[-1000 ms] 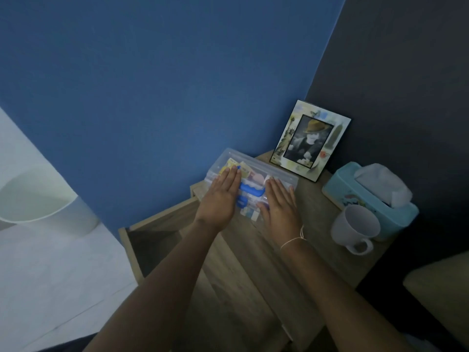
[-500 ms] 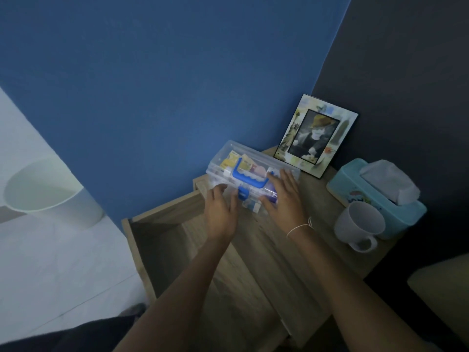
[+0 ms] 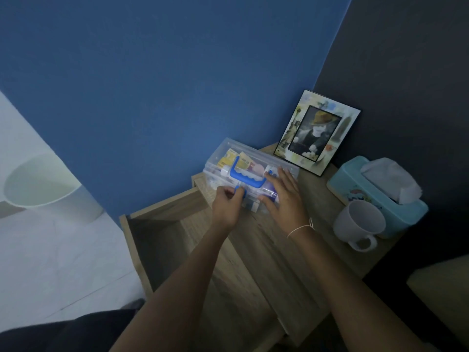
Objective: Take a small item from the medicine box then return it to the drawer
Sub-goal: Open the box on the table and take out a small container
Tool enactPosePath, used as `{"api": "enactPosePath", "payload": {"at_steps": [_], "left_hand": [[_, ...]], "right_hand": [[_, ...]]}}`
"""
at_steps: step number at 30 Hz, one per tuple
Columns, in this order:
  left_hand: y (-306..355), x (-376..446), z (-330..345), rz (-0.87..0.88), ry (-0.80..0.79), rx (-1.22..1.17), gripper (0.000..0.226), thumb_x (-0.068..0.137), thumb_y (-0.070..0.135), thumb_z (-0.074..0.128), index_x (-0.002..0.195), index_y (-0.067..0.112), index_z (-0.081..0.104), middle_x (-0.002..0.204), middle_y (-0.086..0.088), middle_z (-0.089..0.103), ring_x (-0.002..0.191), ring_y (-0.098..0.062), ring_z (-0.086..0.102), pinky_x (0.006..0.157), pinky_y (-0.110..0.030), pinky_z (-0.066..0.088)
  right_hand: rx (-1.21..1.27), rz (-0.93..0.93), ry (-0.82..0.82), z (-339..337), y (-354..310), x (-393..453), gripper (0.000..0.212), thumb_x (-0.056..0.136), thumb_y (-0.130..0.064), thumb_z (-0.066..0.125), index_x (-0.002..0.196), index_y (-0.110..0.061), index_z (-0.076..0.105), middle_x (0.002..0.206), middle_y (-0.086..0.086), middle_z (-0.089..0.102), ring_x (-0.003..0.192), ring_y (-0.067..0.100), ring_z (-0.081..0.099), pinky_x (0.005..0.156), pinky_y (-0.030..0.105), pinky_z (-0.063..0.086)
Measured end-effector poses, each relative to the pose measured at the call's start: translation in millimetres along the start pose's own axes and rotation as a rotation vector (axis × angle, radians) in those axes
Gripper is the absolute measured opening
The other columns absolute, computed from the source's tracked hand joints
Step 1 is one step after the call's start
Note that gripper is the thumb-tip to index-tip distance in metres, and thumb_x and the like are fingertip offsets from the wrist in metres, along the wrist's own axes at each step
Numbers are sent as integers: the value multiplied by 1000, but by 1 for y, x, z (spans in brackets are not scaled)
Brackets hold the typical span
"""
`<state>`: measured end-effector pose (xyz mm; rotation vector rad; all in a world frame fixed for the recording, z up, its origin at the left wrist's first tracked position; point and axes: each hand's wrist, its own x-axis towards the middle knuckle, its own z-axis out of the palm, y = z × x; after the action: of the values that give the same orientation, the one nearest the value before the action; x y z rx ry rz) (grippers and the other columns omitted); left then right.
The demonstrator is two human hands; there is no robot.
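1. Dim corner, blue wall, wooden nightstand [image 3: 299, 252] with its drawer [image 3: 162, 240] pulled open.
2. Clear medicine box [image 3: 253, 171] on top, lid down, packets inside.
3. My left hand [image 3: 227, 208] pinches the blue latch [image 3: 240, 192]; right hand [image 3: 284, 196] is spread flat on the lid.
4. One mug [image 3: 359, 224], one tissue box [image 3: 375, 196], one photo frame [image 3: 317, 132].

You see a dim, bluish room; the floor [image 3: 50, 250] at left is brightest, edges bend, details look soft.

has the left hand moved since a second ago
Yes. The left hand has slid back off the lid of the medicine box to its near edge, away from the photo frame, and now pinches the blue latch.
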<state>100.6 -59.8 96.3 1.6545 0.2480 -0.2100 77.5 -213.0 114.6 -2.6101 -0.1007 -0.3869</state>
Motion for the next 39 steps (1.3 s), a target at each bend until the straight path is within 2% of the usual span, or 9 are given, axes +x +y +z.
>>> {"api": "enactPosePath", "payload": {"at_steps": [10, 16, 18, 20, 25, 29, 32, 35, 39], "left_hand": [[-7, -10, -12, 22, -38, 64, 27, 90, 20, 60, 113, 7, 54, 112, -14, 63, 104, -29, 61, 89, -43, 52], [11, -4, -27, 161, 193, 118, 79, 79, 2, 59, 147, 7, 18, 152, -15, 26, 140, -29, 28, 117, -45, 28], [19, 3, -35, 188, 150, 208, 79, 81, 0, 52, 149, 7, 14, 158, -14, 17, 146, -27, 16, 121, -42, 15], [28, 7, -40, 258, 84, 230, 67, 80, 4, 53, 143, 7, 31, 148, -16, 37, 138, -30, 34, 118, -44, 25], [48, 6, -35, 344, 221, 149, 58, 83, 3, 56, 139, 7, 40, 141, -11, 47, 131, -24, 44, 111, -33, 33], [75, 16, -27, 436, 121, 56, 67, 86, 7, 55, 147, 13, 26, 151, -5, 37, 138, -18, 37, 115, -34, 31], [87, 30, -25, 525, 26, 197, 75, 86, 5, 51, 150, 13, 13, 155, -7, 29, 140, -20, 31, 114, -34, 28], [83, 48, -24, 559, -95, 434, 78, 88, 6, 48, 151, 14, 4, 159, -7, 19, 140, -18, 27, 114, -30, 23], [73, 70, -21, 571, -199, 751, 68, 96, 14, 40, 151, 9, 0, 162, -8, 1, 149, -22, -3, 121, -38, -1]], "right_hand": [[28, 26, -39, -4, 0, -2, 54, 90, -24, 63, 140, -18, 44, 156, 10, 27, 147, 24, 15, 118, 36, 18], [148, 224, 127, 6, -4, -19, 79, 85, -32, 68, 149, -27, 23, 161, 4, 10, 147, 21, 5, 115, 38, 24], [399, 379, 150, 11, -8, -31, 91, 83, -38, 69, 150, -34, 8, 159, 0, 20, 145, 19, 21, 113, 41, 32], [517, 415, 154, 15, -9, -38, 88, 85, -40, 65, 149, -40, 5, 153, -3, 36, 137, 18, 39, 107, 42, 41], [600, 374, 332, 0, -7, -29, 74, 84, -38, 66, 145, -39, 24, 143, -8, 48, 122, 2, 52, 91, 17, 48], [751, 383, 652, -30, -6, 5, 45, 81, -19, 72, 118, -28, 48, 125, 4, 61, 116, 15, 60, 97, 40, 51], [548, 361, 706, -41, -5, 25, 27, 89, -27, 62, 116, -25, 57, 121, 3, 64, 111, 17, 62, 91, 20, 50], [347, 307, 540, -39, -1, 36, 50, 98, -29, 47, 146, -22, 33, 147, 7, 45, 130, 21, 47, 102, 22, 41], [191, 276, 355, -29, 7, 45, 74, 98, -36, 41, 150, -23, -12, 161, 6, 7, 141, 24, 28, 99, 26, 27]]}}
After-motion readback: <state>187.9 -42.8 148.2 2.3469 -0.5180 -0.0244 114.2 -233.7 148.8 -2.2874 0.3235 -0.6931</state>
